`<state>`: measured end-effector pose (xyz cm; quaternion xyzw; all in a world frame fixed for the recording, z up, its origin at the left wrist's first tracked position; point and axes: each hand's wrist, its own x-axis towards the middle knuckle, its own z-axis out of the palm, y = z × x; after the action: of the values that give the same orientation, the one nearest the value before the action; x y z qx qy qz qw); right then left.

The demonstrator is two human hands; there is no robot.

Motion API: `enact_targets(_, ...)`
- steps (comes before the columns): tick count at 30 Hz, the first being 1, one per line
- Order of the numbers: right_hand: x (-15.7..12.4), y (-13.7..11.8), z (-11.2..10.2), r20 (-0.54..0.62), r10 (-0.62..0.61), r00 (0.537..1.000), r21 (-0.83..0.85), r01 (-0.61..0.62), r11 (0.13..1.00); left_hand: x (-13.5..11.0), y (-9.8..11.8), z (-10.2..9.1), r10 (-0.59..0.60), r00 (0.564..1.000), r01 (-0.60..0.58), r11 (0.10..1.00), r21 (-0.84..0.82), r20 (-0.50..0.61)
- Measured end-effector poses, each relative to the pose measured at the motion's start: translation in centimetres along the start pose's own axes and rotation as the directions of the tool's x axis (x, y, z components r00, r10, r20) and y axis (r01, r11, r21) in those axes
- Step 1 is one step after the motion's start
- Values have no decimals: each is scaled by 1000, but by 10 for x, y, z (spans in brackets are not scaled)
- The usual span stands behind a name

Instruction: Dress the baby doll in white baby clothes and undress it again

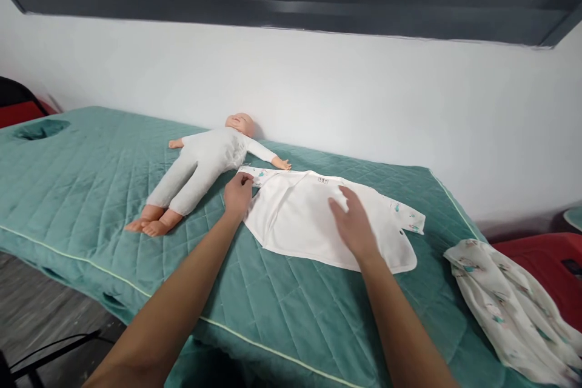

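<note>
A white baby shirt (304, 218) with printed sleeves lies spread open on the green quilted bed cover. Its left sleeve end is pinched in the fingers of my left hand (238, 195). Over the right half of the shirt is my right hand (353, 221), thumb and fingers apart, holding nothing; whether it touches the cloth I cannot tell. A baby doll (209, 154) in a white cloth body rests on its back to the left of the shirt, its head near the wall. One doll hand lies just above the shirt's left sleeve.
The green quilted cover (91, 194) has a hole (42, 129) at its far left. A printed white cloth (509, 303) hangs over the right edge, beside a red chair (545, 260). Behind the bed rises a white wall (364, 97) below a barred window.
</note>
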<state>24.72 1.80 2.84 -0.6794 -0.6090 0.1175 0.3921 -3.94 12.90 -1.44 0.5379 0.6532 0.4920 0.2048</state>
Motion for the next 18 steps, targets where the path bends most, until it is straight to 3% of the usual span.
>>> enact_targets(2,9,-17,27,194,4,981,-206,36,978,1,0,0,-14,1000,14,1000,1,9)
enact_targets(4,23,-24,46,263,81,961,-352,17,936,0,2,-1,-23,999,22,1000,16,23)
enact_targets(10,55,-18,71,186,180,966,-489,-68,870,-2,9,-4,-33,997,30,998,51,65)
enact_targets(18,42,-24,78,147,113,983,-600,-2,800,-3,18,-7,-65,993,65,998,1,97)
